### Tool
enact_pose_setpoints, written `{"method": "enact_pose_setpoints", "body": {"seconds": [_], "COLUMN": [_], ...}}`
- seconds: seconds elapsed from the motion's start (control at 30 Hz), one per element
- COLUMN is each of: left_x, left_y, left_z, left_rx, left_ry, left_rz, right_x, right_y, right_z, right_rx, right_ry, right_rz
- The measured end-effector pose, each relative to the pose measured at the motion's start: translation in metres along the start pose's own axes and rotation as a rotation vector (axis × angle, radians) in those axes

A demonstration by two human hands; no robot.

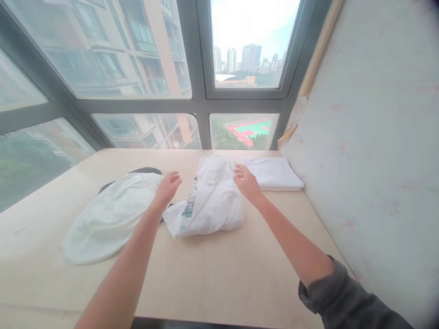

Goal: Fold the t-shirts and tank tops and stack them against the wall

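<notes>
A white printed garment (217, 196), probably a T-shirt, lies loosely folded on the pale wooden surface (212, 278). Its dark and green print shows along the left side. My left hand (168, 186) hovers to the left of it, fingers loosely bent and nothing visible between them. At the garment's upper right edge is my right hand (246, 183), its fingers slightly apart. Whether those fingertips touch the cloth or sit just over it, I cannot tell. Left of my left hand rests an off-white rounded cloth piece (109, 219) with a black edge behind it.
A neatly folded white cloth (274, 173) lies at the back right, near the papered wall (384, 151). Grey window frames (202, 105) bound the far side of the surface. A dark strip (192, 324) shows at the near edge.
</notes>
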State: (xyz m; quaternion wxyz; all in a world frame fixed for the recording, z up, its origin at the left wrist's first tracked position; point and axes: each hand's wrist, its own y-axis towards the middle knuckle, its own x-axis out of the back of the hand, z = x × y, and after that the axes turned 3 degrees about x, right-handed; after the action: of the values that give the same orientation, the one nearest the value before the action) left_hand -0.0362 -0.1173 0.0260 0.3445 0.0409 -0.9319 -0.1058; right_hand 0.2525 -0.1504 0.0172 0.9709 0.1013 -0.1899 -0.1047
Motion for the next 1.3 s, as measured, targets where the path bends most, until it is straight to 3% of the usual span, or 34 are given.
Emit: {"method": "enact_pose_setpoints", "body": {"seconds": [0.07,0.13,0.27,0.47,0.6,0.73,0.83,0.9,1.0,1.13,1.2,1.3], "left_x": [-0.013,-0.020,-0.019,-0.039,-0.059,-0.050,-0.031,-0.021,-0.013,-0.011,-0.014,-0.021], "left_y": [-0.045,-0.085,-0.131,-0.155,-0.175,-0.191,-0.197,-0.196,-0.188,-0.167,-0.154,-0.138], "left_z": [0.041,0.066,0.074,0.044,0.015,-0.016,-0.027,-0.023,-0.001,0.040,0.056,0.068], "left_rx": [0.075,0.088,0.095,0.157,0.191,0.306,0.313,0.304,0.341,0.375,0.327,0.227], "left_ry": [0.105,0.185,0.313,0.289,-0.118,-0.576,-0.713,-0.714,-0.607,-0.230,0.019,0.245], "left_rz": [0.034,0.077,0.127,0.338,0.405,0.543,0.740,0.781,0.627,0.310,0.131,-0.042], "right_x": [-0.020,-0.040,-0.076,-0.112,-0.109,-0.079,-0.041,-0.007,0.059,0.145,0.164,0.148], "right_y": [-0.055,-0.104,-0.167,-0.182,-0.168,-0.149,-0.146,-0.151,-0.166,-0.175,-0.169,-0.150], "right_z": [-0.031,-0.049,-0.051,-0.026,-0.020,0.000,0.018,0.020,-0.003,-0.052,-0.065,-0.059], "right_rx": [0.002,-0.017,-0.053,-0.018,-0.137,-0.248,-0.267,-0.279,-0.290,-0.234,-0.182,-0.078], "right_ry": [-0.042,-0.034,0.009,0.113,0.194,0.360,0.546,0.650,0.612,0.018,-0.305,-0.519], "right_rz": [0.005,0.071,0.189,0.178,0.084,0.160,0.270,0.323,0.295,0.295,0.252,0.220]}}
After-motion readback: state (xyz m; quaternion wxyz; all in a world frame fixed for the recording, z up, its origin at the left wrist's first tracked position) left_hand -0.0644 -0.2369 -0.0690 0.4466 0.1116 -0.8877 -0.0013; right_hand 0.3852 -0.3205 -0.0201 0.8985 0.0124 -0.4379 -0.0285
